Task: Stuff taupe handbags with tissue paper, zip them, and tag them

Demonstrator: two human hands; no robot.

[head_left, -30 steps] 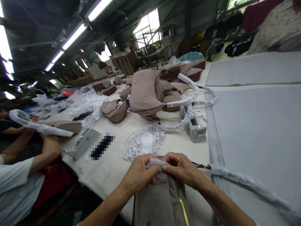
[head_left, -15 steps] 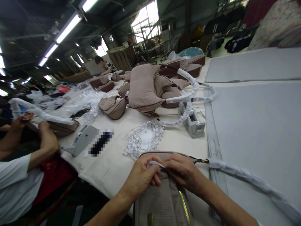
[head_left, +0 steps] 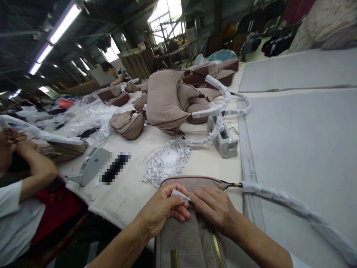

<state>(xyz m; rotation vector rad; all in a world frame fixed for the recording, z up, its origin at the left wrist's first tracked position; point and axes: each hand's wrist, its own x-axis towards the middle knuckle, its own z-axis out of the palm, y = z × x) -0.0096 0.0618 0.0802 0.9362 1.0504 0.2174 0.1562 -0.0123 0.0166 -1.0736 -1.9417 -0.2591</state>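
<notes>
A taupe ribbed handbag [head_left: 186, 238] with a gold zipper lies in front of me at the table's near edge. Its strap [head_left: 290, 204], wrapped in white foam, runs off to the right. My left hand [head_left: 167, 204] pinches a small white paper slip [head_left: 180, 195] over the top of the bag. Close against it, my right hand [head_left: 213, 206] is closed, its fingertips meeting the slip's end and the bag's top edge. What lies under the right fingers is hidden.
Several taupe handbags [head_left: 164, 98] with wrapped straps are heaped ahead. A grey tape dispenser [head_left: 223, 139] stands beside them, another dispenser [head_left: 92, 165] to the left. A clear bag of white tags [head_left: 167, 162] lies between. At left, a co-worker's arm [head_left: 39, 163] handles another bag.
The view has shifted slightly. The white slip shows more between my fingers, and my right fingers lie flatter on the bag. The co-worker's hands have moved left in view.
</notes>
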